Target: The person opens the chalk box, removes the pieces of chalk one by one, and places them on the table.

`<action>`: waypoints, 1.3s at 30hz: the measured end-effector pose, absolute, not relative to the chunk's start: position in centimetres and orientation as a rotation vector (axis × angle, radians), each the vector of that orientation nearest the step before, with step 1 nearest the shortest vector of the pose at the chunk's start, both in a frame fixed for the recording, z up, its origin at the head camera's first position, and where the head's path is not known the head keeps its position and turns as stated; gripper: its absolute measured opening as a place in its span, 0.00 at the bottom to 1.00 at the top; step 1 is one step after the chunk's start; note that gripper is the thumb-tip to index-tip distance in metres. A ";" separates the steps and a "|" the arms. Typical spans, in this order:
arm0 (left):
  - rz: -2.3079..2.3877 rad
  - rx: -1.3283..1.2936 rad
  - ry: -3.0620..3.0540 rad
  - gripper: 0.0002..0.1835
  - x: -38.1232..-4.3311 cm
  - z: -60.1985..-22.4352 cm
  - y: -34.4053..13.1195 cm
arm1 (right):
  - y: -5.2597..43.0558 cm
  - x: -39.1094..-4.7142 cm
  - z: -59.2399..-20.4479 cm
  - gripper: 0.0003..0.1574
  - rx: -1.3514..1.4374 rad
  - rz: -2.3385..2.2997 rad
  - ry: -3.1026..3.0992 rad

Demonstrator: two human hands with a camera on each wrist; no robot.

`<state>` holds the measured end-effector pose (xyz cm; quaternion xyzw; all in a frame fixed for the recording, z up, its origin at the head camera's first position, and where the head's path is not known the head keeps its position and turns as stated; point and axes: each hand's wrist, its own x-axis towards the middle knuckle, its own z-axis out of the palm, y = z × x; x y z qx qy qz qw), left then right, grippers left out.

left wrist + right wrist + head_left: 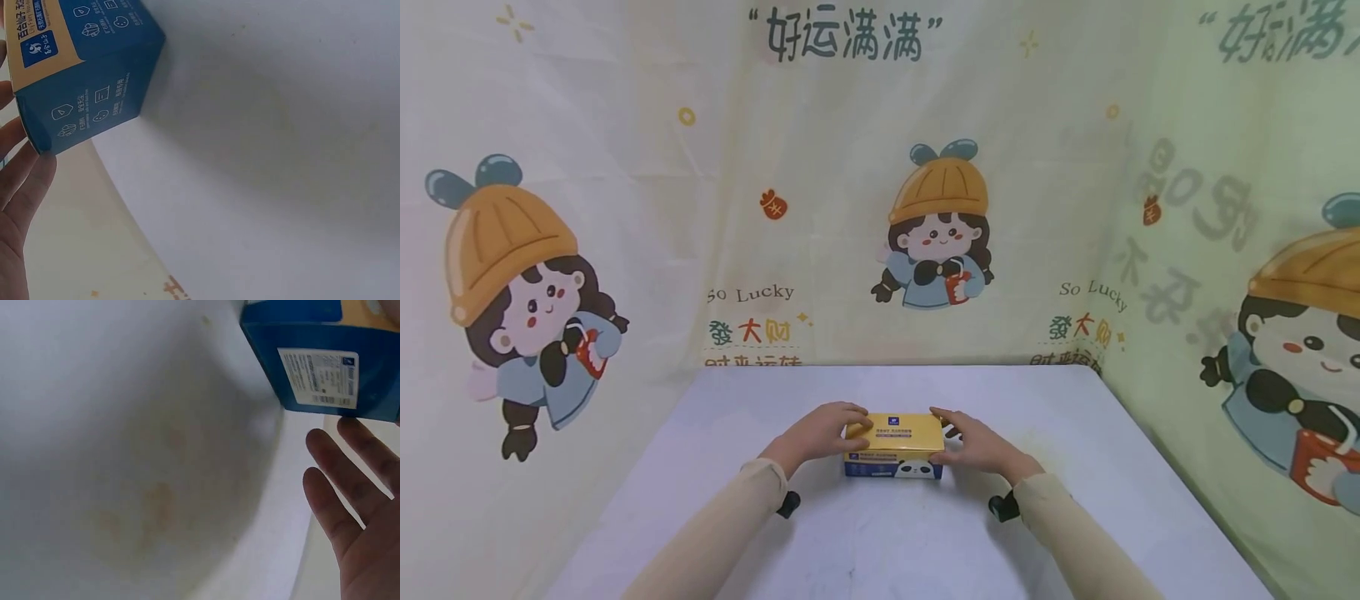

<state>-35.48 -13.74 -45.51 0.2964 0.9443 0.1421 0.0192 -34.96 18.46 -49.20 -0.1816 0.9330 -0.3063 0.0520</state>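
Note:
A yellow-topped cardboard box point(895, 432) with blue lower sides and a panda picture on its front is in the middle of the white table in the head view. My left hand point(829, 433) grips the box's left end, thumb at the front top edge and fingers towards the back. At the opposite end, my right hand point(976, 442) holds it between thumb and index finger. The left wrist view shows fingertips along an edge of the box point(94, 94). In the right wrist view, the other fingers point(337, 509) spread away from the labelled end of the box point(381, 375).
The white table point(880, 542) extends around the box. A printed cloth point(835, 167) with cartoon figures hangs behind it and at both sides. Small black devices sit under the left wrist point(787, 504) and under the right wrist point(1003, 506).

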 end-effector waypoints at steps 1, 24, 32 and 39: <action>0.431 0.918 2.933 0.23 -35.5 -45.5 -13.7 | 18.5 -35.0 -49.4 0.64 -0.553 -0.961 2.827; 0.223 0.918 2.864 0.32 -36.4 -44.4 -12.4 | 18.5 -35.3 -50.5 0.61 -0.440 -1.123 2.758; 0.228 1.008 2.831 0.31 -36.5 -44.5 -12.5 | 18.6 -35.4 -50.6 0.60 -0.447 -1.197 2.704; 0.346 1.025 2.872 0.24 -36.7 -44.6 -13.1 | 18.6 -35.5 -50.4 0.59 -0.447 -1.201 2.710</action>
